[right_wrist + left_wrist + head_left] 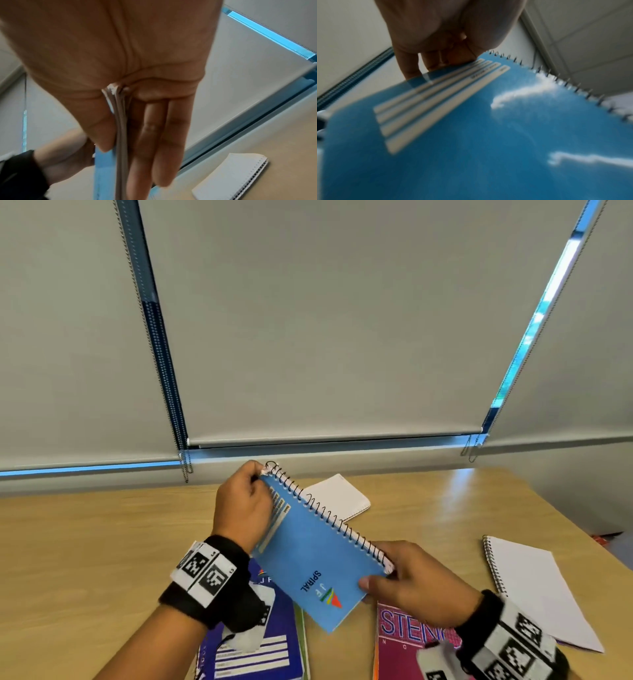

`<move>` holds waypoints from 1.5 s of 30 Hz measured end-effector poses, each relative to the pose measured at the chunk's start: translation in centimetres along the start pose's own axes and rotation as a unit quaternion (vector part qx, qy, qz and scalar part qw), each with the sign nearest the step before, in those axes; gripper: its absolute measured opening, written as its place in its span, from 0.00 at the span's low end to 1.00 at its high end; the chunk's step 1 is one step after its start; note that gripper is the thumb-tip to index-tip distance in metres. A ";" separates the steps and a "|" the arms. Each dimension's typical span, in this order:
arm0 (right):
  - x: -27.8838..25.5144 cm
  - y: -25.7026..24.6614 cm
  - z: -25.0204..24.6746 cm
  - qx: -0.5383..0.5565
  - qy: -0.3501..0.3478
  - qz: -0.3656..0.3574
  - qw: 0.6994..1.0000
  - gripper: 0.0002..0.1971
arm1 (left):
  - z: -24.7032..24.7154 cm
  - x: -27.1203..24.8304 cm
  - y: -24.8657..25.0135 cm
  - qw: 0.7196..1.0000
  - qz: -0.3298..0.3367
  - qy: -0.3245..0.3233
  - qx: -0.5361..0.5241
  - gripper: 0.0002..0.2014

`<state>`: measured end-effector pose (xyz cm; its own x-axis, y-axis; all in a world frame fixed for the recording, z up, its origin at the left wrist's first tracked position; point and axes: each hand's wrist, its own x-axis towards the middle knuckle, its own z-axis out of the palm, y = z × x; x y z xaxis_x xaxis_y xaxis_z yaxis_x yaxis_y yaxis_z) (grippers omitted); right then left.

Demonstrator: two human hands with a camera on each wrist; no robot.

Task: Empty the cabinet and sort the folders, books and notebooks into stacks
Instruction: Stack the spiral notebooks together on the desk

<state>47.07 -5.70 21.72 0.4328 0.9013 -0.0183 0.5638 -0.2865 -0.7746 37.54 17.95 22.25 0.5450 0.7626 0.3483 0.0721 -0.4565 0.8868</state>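
A light blue spiral notebook (pixel 315 556) is held tilted above the wooden table (pixel 85 542) between both hands. My left hand (pixel 245 501) grips its far top corner, fingers curled over the edge; the cover (pixel 471 135) fills the left wrist view beneath those fingers (pixel 412 67). My right hand (pixel 404 580) pinches the near spiral corner, thumb on the cover. In the right wrist view the notebook's edge (pixel 120 148) runs between the thumb and the straight fingers (pixel 154 142).
Below the hands lie a purple notebook (pixel 260 655) on a stack at left and a pink "STENO" notebook (pixel 407 642) at right. A white notepad (pixel 339 494) lies farther back, a white spiral pad (pixel 534 587) at far right. Window blinds (pixel 325 320) rise behind the table.
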 end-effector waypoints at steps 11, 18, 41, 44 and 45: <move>4.7 -2.5 -1.9 -0.325 0.072 -0.065 0.941 0.08 | -4.1 -3.7 -3.3 0.911 0.160 -0.240 0.294 0.10; 8.8 -1.6 1.4 0.031 0.251 0.057 0.966 0.31 | -5.1 -7.2 -6.0 0.990 -0.048 -0.127 -0.031 0.06; 6.8 5.5 18.1 0.021 0.017 0.271 0.962 0.38 | -4.4 -12.4 -14.1 0.934 -0.229 -0.227 0.154 0.31; 6.6 5.6 18.6 0.053 0.014 0.257 0.965 0.41 | -4.2 -12.4 -13.9 0.926 -0.267 -0.222 0.149 0.32; 6.6 5.8 18.7 0.063 0.014 0.251 0.966 0.41 | -4.2 -12.3 -13.8 0.926 -0.277 -0.221 0.132 0.32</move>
<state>40.03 4.67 5.32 0.6499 0.6486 -0.3961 0.1878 -0.6421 -0.7433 26.34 16.81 7.01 0.6475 0.6782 -0.3476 0.6128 -0.1922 0.7665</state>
